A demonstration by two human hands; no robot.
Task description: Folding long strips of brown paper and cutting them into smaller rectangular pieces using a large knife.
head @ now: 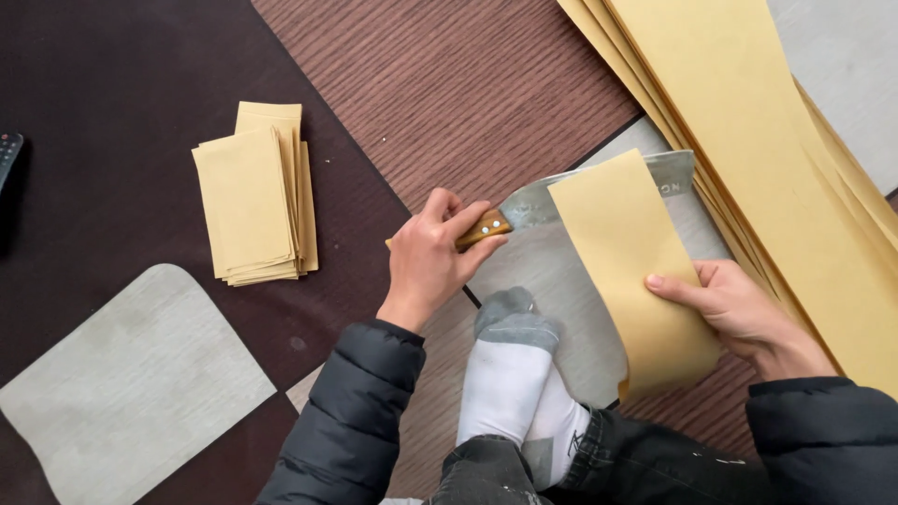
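Note:
My left hand (pixel 428 257) grips the wooden handle of a large knife (pixel 524 208), whose flat steel blade runs right and slips under a folded strip of tan paper (pixel 627 252). My right hand (pixel 734 309) holds that strip at its near right edge, thumb on top. The paper lies over the blade and a grey mat (pixel 552 281). My feet in white and grey socks (pixel 510 365) rest on the mat just below the knife.
A stack of cut tan paper pieces (pixel 254 192) lies to the left on the dark floor. Long tan sheets (pixel 748 122) are piled at the upper right. Another grey mat (pixel 122 393) sits at lower left. A dark remote (pixel 7 154) is at the left edge.

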